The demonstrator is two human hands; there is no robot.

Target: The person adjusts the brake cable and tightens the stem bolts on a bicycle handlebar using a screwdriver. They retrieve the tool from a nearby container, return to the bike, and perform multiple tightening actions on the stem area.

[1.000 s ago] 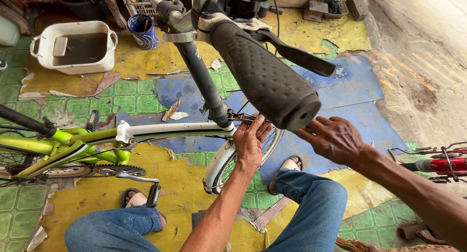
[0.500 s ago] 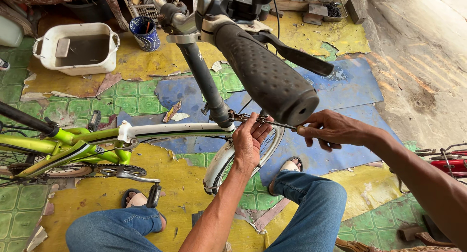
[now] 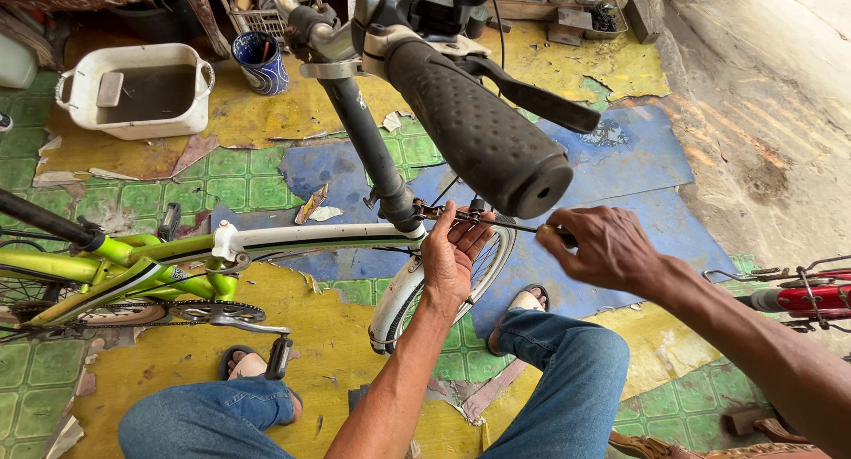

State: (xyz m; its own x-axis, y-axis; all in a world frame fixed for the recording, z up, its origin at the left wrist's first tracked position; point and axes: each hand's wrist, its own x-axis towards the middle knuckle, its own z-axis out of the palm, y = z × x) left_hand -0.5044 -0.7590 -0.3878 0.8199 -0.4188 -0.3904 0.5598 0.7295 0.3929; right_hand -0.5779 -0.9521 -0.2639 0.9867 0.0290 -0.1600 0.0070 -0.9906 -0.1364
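A green and white bicycle [image 3: 292, 239] lies across the floor in front of me, its black rubber handlebar grip [image 3: 483, 131] close to the camera. My left hand [image 3: 450, 255] rests with fingers spread against the front brake parts [image 3: 443, 213] just above the front wheel [image 3: 399, 299]. My right hand [image 3: 603, 246] grips the handle of a thin screwdriver [image 3: 523, 228] whose shaft points left into those brake parts. A black brake lever [image 3: 541, 100] sticks out to the right behind the grip.
A white tub of dark water [image 3: 137, 91] and a blue patterned cup [image 3: 260, 62] stand at the back left. A red bicycle part [image 3: 798, 298] shows at the right edge. My knees in blue jeans [image 3: 567, 370] are below; the tiled floor is painted and peeling.
My right hand has shifted left and taken the screwdriver tip to the brake parts. My left hand has stayed at the brake, fingers now more upright.
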